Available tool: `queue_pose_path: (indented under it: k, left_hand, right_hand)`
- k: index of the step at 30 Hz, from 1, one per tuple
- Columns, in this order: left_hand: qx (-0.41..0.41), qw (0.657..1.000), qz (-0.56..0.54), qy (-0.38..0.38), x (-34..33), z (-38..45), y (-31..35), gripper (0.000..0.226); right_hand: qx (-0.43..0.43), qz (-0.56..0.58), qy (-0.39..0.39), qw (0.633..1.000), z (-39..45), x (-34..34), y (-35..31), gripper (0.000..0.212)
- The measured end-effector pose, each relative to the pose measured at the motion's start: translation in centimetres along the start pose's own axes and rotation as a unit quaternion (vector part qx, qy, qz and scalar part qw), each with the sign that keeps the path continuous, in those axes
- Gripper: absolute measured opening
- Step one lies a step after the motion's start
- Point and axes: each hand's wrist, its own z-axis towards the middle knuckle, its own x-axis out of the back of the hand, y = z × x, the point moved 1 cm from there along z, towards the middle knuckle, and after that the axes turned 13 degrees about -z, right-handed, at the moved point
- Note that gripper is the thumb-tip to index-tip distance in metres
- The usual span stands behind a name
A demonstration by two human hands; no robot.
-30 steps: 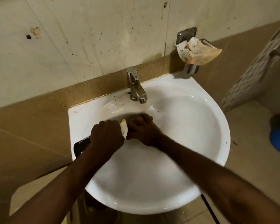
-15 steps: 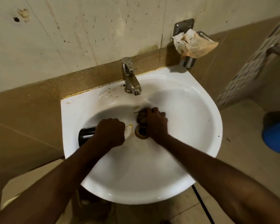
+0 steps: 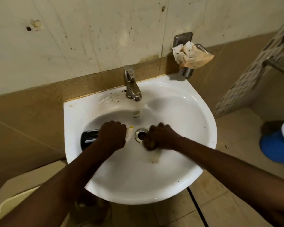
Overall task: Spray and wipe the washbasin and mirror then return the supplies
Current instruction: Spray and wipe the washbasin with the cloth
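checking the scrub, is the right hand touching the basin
Touching: the head view shows the right hand pressed on the washbasin floor beside the drain, no gap visible.

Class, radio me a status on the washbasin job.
Left hand grips spray bottle. Right hand scrubs washbasin beside drain. Nothing in the way.

Mounted against the wall (image 3: 88, 46): washbasin (image 3: 179, 122), tap (image 3: 132, 84) at its back rim. Drain (image 3: 140, 135) in the bowl's middle. Left of the drain, left hand (image 3: 111, 136) gripping a spray bottle (image 3: 88, 139); right of it, touching, right hand (image 3: 161, 136). Behind and right, holder (image 3: 185, 71) with a crumpled cloth (image 3: 192, 54). Far right, on the floor, bucket (image 3: 279, 145).
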Motion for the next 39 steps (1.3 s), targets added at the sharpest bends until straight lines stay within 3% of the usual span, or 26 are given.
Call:
queue_pose_path:
  k: [3,5,8,12,14,16,19,20,22,24,25,27,32,36,39]
  left_hand:
    - [0.001,1.0,0.0,0.0,-0.5,0.4,1.0,0.027]
    - [0.018,1.0,-0.011,-0.005,-0.8,0.6,1.4,0.026]
    - [0.014,1.0,-0.011,-0.003,-1.3,0.8,1.2,0.026]
    - [0.023,1.0,-0.006,0.01,-1.6,0.6,0.4,0.029]
    - [0.035,0.999,-0.006,0.01,-1.6,0.4,0.1,0.029]
    - [0.041,0.999,-0.006,0.014,-1.7,0.2,-0.1,0.028]
    - [0.035,0.999,-0.014,0.017,-1.7,0.2,0.0,0.029]
    - [0.031,0.999,-0.017,0.015,-1.7,0.2,0.2,0.029]
    - [0.023,0.999,-0.02,0.012,-1.8,0.0,0.5,0.027]
    - [0.027,0.999,-0.027,0.022,-1.9,-0.1,0.6,0.025]
    - [0.035,0.999,-0.03,0.03,-1.8,-0.2,0.4,0.026]
    - [0.045,0.997,-0.037,0.047,-1.8,-0.2,0.1,0.027]
    - [0.071,0.994,-0.048,0.062,-1.5,0.1,-0.1,0.032]
    - [0.084,0.993,-0.073,0.027,-1.6,0.1,0.2,0.031]
    - [0.065,0.995,-0.061,0.051,-1.8,-0.5,0.6,0.028]
  right_hand:
    - [-0.173,0.017,0.064,0.983,1.3,0.4,0.6,0.033]
    - [-0.163,0.071,0.061,0.982,2.3,0.0,-0.5,0.035]
    - [-0.063,0.138,-0.021,0.988,2.9,-1.1,-1.3,0.042]
    - [-0.175,0.189,0.052,0.965,3.8,-1.4,-3.4,0.056]
    - [-0.19,0.184,0.085,0.961,4.3,-1.0,-5.0,0.053]
    - [-0.106,0.171,0.074,0.977,3.8,-0.6,-4.9,0.042]
    - [0.105,0.048,-0.017,0.993,1.9,0.0,-1.5,0.044]
    - [0.122,0.009,-0.035,0.992,1.4,0.2,-0.2,0.045]
    - [0.052,-0.029,-0.009,0.998,0.9,0.1,1.7,0.044]
    - [-0.093,-0.021,0.075,0.993,0.9,-0.1,2.0,0.04]
    - [-0.156,0.014,0.101,0.982,1.1,-0.1,1.3,0.036]
    - [-0.203,0.121,0.109,0.966,2.3,-0.3,-1.6,0.035]
    - [-0.149,0.2,0.111,0.962,5.8,-0.2,-8.7,0.038]
    - [0.089,0.049,0.02,0.995,4.8,0.1,-5.8,0.047]
    - [0.105,-0.031,-0.009,0.994,3.8,0.8,-1.4,0.044]
